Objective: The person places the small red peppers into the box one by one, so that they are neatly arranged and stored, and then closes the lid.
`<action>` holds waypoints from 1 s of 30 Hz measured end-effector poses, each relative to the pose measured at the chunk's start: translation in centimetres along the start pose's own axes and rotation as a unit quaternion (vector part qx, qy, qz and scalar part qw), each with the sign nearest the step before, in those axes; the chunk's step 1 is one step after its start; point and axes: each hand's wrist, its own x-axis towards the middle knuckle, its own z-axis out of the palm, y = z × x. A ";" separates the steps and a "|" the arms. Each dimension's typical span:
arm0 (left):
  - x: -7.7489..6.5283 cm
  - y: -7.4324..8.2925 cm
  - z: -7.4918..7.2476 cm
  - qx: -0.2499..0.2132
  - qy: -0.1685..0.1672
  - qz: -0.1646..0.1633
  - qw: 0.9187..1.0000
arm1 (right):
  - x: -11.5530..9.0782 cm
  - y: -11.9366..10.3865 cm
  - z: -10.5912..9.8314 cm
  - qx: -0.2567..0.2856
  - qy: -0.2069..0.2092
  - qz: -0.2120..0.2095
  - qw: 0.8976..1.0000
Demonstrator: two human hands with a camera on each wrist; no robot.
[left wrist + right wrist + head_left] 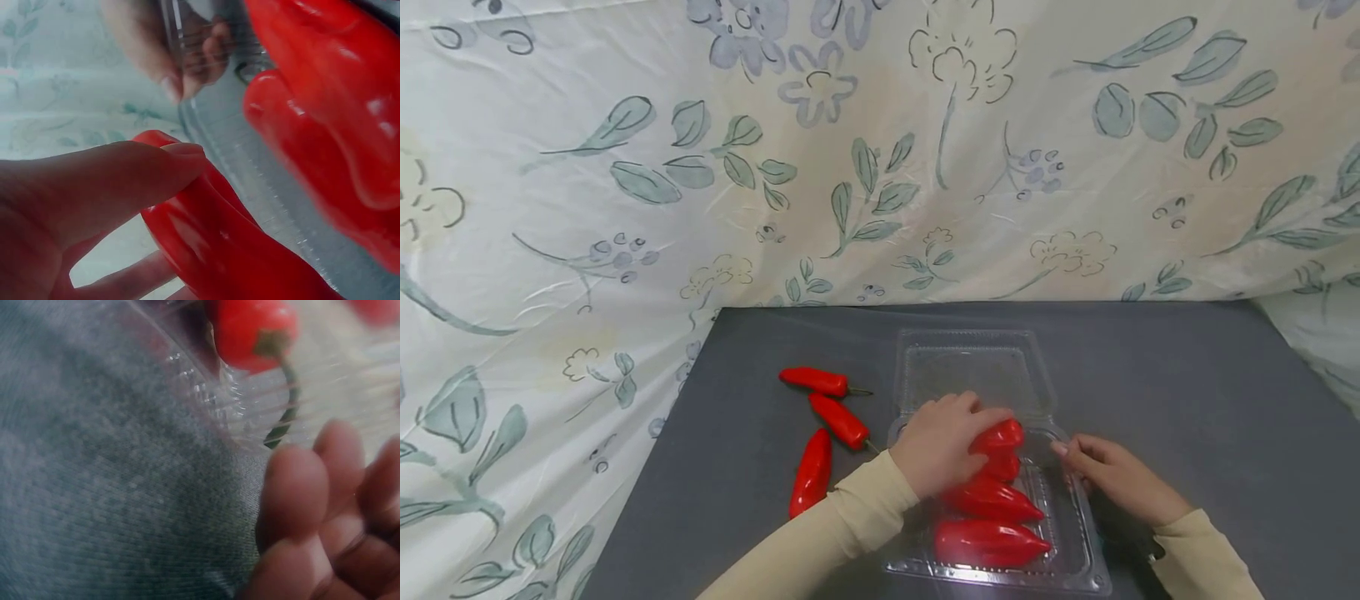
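My left hand (pixel 943 442) holds a glossy red pepper (pixel 219 240) at the far end of the clear plastic clamshell box (pixel 1097 562), its thumb across the pepper in the left wrist view. Two more red peppers, a middle one (pixel 992 498) and a near one (pixel 992 543), lie crosswise in the box's base. With thumb and fingers my right hand (pixel 1123 479) grips the box's right rim. A pepper with a curved green stem (pixel 287 403) shows inside the plastic beside the right fingertips (pixel 294 487).
Left of the box, three loose red peppers lie on the dark grey tabletop (pixel 722 467): a far one (pixel 812 380), a middle one (pixel 840 422) and a near one (pixel 811 475). The box's lid (pixel 970 367) lies folded back. Floral cloth (pixel 865 167) hangs behind the table.
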 end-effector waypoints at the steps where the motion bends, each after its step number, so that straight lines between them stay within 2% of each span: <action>1: 0.1 0.0 0.2 0.003 -0.003 0.001 1.000 | 0.0 0.0 0.0 -0.001 0.002 0.004 1.000; 6: 0.2 0.1 0.8 0.013 -0.015 0.009 1.000 | -0.1 0.1 -0.1 -0.011 0.008 0.010 1.000; 16: 0.3 0.3 1.6 0.051 -0.011 0.029 0.998 | 0.2 0.1 -0.1 -0.014 0.003 0.007 1.000; 30: 0.1 0.7 1.7 0.048 -0.011 -0.013 0.999 | 0.1 -0.3 -0.1 -0.009 0.000 0.019 1.000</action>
